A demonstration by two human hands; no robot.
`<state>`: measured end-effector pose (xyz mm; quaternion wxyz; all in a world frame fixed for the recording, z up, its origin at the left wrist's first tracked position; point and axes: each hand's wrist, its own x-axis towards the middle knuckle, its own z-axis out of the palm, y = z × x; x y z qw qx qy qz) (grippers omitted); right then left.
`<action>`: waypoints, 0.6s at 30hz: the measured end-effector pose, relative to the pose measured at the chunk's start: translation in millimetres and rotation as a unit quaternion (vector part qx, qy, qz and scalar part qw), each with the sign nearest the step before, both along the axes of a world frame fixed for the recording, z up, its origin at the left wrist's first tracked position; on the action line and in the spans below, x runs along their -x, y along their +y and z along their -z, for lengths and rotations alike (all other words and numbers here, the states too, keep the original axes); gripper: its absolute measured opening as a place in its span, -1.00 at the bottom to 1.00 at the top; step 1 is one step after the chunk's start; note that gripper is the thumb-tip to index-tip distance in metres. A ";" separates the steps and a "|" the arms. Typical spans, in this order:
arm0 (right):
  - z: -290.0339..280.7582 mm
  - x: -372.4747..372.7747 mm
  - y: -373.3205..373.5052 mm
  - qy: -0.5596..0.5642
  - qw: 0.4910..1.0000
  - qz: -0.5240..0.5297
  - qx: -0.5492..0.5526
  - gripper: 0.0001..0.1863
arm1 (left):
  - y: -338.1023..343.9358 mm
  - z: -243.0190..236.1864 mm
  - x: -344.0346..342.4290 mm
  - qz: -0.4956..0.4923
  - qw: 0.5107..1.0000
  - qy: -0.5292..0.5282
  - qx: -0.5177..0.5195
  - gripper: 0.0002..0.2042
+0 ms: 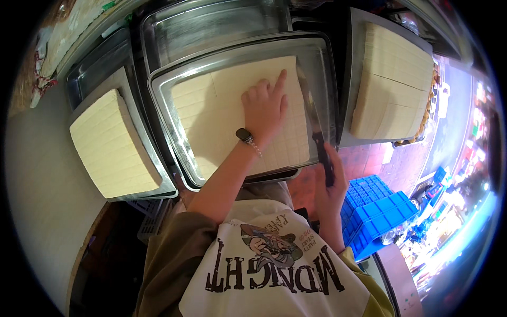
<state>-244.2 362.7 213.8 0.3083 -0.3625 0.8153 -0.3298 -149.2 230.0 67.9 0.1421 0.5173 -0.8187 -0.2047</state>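
A pale, tofu-like slab [193,100] scored into strips lies in a steel tray [158,84] in front of me. My left hand [266,105], wearing a dark watch on the wrist, rests open on the slab's upper right part, index finger extended and the other fingers loosely bent. My right hand [332,185] is closed around the dark handle of a long knife [325,158]. Its blade runs upward along the slab's right edge, inside the tray's border.
Similar scored slabs sit on metal trays at left [116,148] and right [391,79]. An empty steel tray [211,26] lies behind the middle one. Blue plastic crates [377,211] stand on the reddish floor at lower right, near a brightly lit, cluttered area.
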 end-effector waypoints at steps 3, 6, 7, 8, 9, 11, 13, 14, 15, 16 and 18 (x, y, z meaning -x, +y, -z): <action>6.4 -5.7 -6.2 0.045 0.998 -0.036 0.027 -0.56 | -2.8 -8.7 -9.9 -0.046 0.998 0.026 -0.032 -0.48; 12.7 -14.2 -18.1 0.078 0.994 -0.072 -0.005 -0.55 | -4.5 0.7 -29.5 -0.036 0.999 -0.011 -0.022 -0.47; 15.1 -17.4 -22.8 0.079 0.994 -0.072 -0.005 -0.55 | -4.0 3.4 -33.5 -0.028 0.999 -0.006 -0.025 -0.46; 17.1 -21.0 -28.0 0.078 0.994 -0.080 -0.004 -0.54 | -4.1 5.1 -37.5 -0.020 0.999 -0.001 -0.028 -0.46; 18.4 -24.3 -31.9 0.079 0.993 -0.089 -0.006 -0.53 | -4.4 3.6 -41.0 -0.021 0.999 0.001 -0.031 -0.46; 18.6 -31.7 -43.5 0.087 0.992 -0.093 -0.008 -0.52 | -7.3 -1.5 -48.1 -0.047 0.999 0.003 -0.003 -0.45; 22.6 -38.0 -49.4 0.096 0.990 -0.101 -0.006 -0.51 | -6.6 7.3 -57.4 -0.039 0.999 -0.004 0.006 -0.44; 27.7 -40.9 -48.6 0.096 0.989 -0.109 0.000 -0.50 | -5.4 11.5 -60.5 -0.028 0.999 -0.013 0.016 -0.43; 31.7 -43.8 -48.0 0.095 0.989 -0.117 0.006 -0.49 | -4.6 13.2 -62.5 -0.029 0.999 -0.011 0.016 -0.43; 33.8 -46.5 -47.2 0.097 0.988 -0.118 0.007 -0.49 | -3.6 14.2 -64.2 -0.022 1.000 -0.013 0.014 -0.42; 36.7 -51.2 -44.5 0.096 0.986 -0.131 -0.026 -0.47 | -3.2 14.3 -66.1 -0.013 1.000 -0.013 0.012 -0.41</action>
